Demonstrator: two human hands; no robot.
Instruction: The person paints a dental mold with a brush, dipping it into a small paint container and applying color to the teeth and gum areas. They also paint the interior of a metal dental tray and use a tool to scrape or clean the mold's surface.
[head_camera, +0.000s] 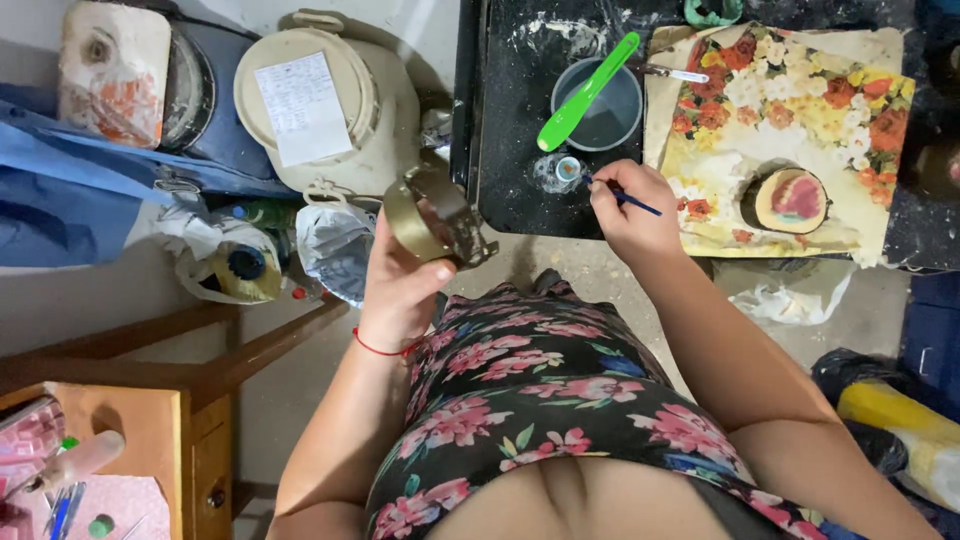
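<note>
My left hand (400, 275) grips a small round, olive-brown painted object (435, 215) and holds it up over my lap, beside the black table's front edge. My right hand (628, 205) pinches a thin blue-handled paintbrush (632, 200); its tip reaches into a tiny open paint pot (567, 168) standing on the black table (505, 110). Just behind the pot stands a grey cup (610, 115) with a bright green flat stick (585, 92) resting across it.
A flower-patterned sheet (800, 100) covers the table's right part, with a small wood slice (788, 200) on it. A cream lidded bucket (320, 100), bags and jars crowd the floor at left. A wooden stool and small table (150, 400) stand at lower left.
</note>
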